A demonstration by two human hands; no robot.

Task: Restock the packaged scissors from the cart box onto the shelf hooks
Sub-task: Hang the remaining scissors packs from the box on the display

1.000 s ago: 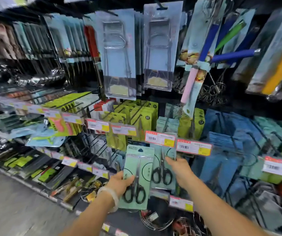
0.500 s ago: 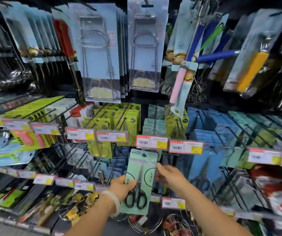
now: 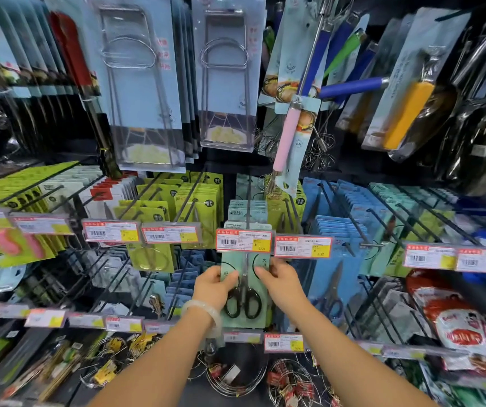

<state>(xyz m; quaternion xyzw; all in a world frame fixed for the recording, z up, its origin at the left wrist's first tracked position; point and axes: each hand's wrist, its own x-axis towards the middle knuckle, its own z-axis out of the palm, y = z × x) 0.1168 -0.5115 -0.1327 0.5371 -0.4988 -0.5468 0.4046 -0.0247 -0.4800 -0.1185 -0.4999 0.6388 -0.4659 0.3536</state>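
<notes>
A pack of black-handled scissors on a pale green card [image 3: 262, 289] hangs upright just below a red-and-yellow price tag [image 3: 244, 241]. My left hand [image 3: 213, 284] grips the card's left edge, and a pale bangle sits on that wrist. My right hand [image 3: 280, 282] holds the card's right edge. The card's top is hidden behind the tag, so I cannot tell whether it sits on the hook. Behind the tag, a row of the same green cards [image 3: 247, 211] hangs on a long black hook [image 3: 248, 198]. The cart box is out of view.
Neighbouring hooks carry yellow-green packs [image 3: 197, 201] on the left and blue scissor packs [image 3: 335, 230] on the right. Clear packs of wire kitchen tools [image 3: 141, 83] hang above. Wire rings and red-labelled packets fill the row below my arms.
The view shifted and my hands rose. My left hand brought the green pack up and rightwards under the price tag, and my right hand now grips its other edge.
</notes>
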